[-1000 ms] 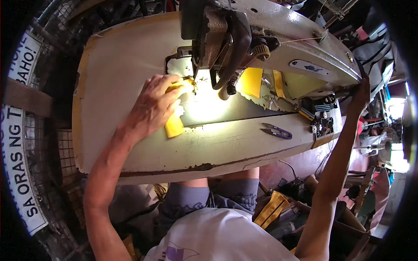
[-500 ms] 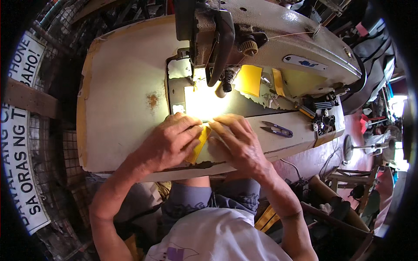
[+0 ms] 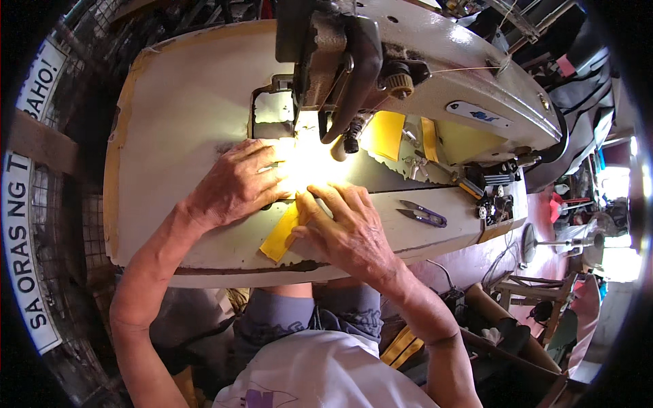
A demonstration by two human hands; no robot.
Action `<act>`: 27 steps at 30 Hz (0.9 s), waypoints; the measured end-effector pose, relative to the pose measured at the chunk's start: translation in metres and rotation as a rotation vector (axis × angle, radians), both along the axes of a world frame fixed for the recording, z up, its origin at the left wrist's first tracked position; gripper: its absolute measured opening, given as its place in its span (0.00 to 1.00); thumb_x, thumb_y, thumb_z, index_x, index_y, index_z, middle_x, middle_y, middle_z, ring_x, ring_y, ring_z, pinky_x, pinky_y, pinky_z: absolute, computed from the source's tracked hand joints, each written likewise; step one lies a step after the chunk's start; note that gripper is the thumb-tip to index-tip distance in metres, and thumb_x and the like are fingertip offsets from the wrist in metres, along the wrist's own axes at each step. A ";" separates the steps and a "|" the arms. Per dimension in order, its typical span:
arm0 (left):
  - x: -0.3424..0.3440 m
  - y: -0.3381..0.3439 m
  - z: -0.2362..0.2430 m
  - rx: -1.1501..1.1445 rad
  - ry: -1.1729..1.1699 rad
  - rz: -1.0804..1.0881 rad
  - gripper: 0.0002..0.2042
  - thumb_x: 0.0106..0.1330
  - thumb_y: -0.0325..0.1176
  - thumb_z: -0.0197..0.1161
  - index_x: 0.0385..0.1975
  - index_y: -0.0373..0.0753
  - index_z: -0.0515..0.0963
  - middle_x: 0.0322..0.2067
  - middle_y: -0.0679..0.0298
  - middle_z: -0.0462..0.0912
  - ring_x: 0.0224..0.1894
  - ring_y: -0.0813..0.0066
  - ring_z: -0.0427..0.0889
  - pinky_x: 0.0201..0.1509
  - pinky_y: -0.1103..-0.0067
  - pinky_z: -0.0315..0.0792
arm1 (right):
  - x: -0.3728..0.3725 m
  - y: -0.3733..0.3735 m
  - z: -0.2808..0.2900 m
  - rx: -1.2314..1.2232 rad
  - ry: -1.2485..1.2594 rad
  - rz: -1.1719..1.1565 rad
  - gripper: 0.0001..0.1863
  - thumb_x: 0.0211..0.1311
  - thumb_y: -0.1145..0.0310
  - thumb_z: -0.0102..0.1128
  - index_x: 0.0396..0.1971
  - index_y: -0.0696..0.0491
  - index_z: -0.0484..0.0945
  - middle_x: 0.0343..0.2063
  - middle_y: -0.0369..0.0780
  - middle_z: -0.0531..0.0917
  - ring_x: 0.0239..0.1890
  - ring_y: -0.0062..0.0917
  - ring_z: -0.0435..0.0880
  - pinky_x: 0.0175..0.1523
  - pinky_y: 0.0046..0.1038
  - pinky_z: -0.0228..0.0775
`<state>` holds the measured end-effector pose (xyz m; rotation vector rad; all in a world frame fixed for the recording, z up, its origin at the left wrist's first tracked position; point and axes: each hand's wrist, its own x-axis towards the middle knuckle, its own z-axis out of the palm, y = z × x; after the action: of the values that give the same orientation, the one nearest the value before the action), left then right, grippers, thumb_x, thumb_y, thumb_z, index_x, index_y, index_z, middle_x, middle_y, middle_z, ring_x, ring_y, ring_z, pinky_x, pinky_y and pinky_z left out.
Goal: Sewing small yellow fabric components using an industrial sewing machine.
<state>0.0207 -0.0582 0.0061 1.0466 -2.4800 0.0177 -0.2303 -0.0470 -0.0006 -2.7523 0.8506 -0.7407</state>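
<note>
My left hand (image 3: 238,182) is curled at the left side of the bright needle area, its fingertips on a yellow strip (image 3: 277,234) that angles toward me. My right hand (image 3: 350,234) bends over the same strip, fingertips pressing near its upper part just below the needle. Glare washes out the contact and much of the piece. The sewing machine head (image 3: 323,68) stands above both hands, with its needle area brightly lit. Thread snips (image 3: 422,212) lie to the right of my right hand.
Yellow pieces (image 3: 381,139) sit under the machine arm, near small metal parts and a bobbin winder (image 3: 493,207). The worn white table (image 3: 149,136) extends left. A standing fan (image 3: 592,239) and cluttered frames are at the right, wire mesh at the left.
My right hand left the machine's far right end and joined my left hand at the yellow strip. Since half a second ago, both hands have moved up toward the needle with it.
</note>
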 end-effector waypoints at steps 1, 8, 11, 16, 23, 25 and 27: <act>0.002 -0.001 0.002 0.007 -0.020 -0.033 0.15 0.62 0.35 0.68 0.47 0.37 0.84 0.49 0.58 0.83 0.56 0.59 0.80 0.64 0.64 0.73 | 0.001 -0.001 0.002 -0.027 0.031 0.013 0.25 0.66 0.53 0.62 0.55 0.55 0.77 0.53 0.43 0.78 0.56 0.36 0.75 0.60 0.40 0.67; -0.001 0.003 0.001 0.034 -0.003 -0.022 0.16 0.63 0.37 0.68 0.49 0.38 0.84 0.51 0.58 0.83 0.57 0.59 0.80 0.66 0.64 0.72 | -0.005 -0.010 0.007 0.000 0.156 0.059 0.27 0.62 0.52 0.67 0.56 0.52 0.80 0.56 0.41 0.80 0.59 0.36 0.77 0.59 0.41 0.68; 0.002 0.002 0.004 0.043 -0.016 -0.038 0.15 0.63 0.35 0.68 0.48 0.37 0.84 0.52 0.57 0.83 0.59 0.58 0.79 0.67 0.63 0.71 | -0.004 -0.011 0.009 0.016 0.175 0.067 0.26 0.62 0.52 0.66 0.55 0.51 0.80 0.55 0.41 0.80 0.58 0.36 0.77 0.58 0.40 0.69; -0.001 0.000 -0.001 0.066 0.041 0.020 0.14 0.63 0.33 0.67 0.47 0.35 0.84 0.53 0.55 0.82 0.60 0.57 0.78 0.68 0.62 0.70 | 0.003 -0.023 0.005 0.004 0.089 0.058 0.24 0.61 0.54 0.66 0.54 0.50 0.80 0.53 0.41 0.80 0.53 0.36 0.79 0.53 0.38 0.70; -0.003 -0.002 0.000 0.062 0.066 0.057 0.13 0.63 0.31 0.66 0.46 0.35 0.83 0.52 0.55 0.82 0.59 0.57 0.78 0.65 0.62 0.71 | 0.001 -0.028 0.004 -0.012 0.090 0.046 0.24 0.66 0.50 0.60 0.52 0.54 0.79 0.48 0.41 0.79 0.53 0.37 0.77 0.58 0.39 0.69; -0.003 -0.003 0.001 0.080 0.083 0.079 0.12 0.63 0.31 0.66 0.45 0.35 0.83 0.52 0.55 0.82 0.59 0.57 0.78 0.64 0.62 0.71 | -0.013 -0.027 -0.001 -0.111 0.021 0.027 0.24 0.65 0.51 0.63 0.53 0.53 0.79 0.49 0.42 0.79 0.53 0.37 0.77 0.57 0.41 0.70; -0.006 -0.003 0.001 0.092 0.082 0.099 0.12 0.63 0.30 0.66 0.45 0.35 0.83 0.51 0.55 0.81 0.59 0.58 0.78 0.65 0.62 0.70 | -0.034 -0.022 0.000 -0.071 0.003 -0.101 0.24 0.62 0.57 0.70 0.55 0.53 0.79 0.50 0.42 0.79 0.54 0.39 0.78 0.57 0.41 0.72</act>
<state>0.0144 -0.0611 0.0075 1.1831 -2.3734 -0.1079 -0.2638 -0.0687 -0.0008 -2.7903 0.9885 -0.7992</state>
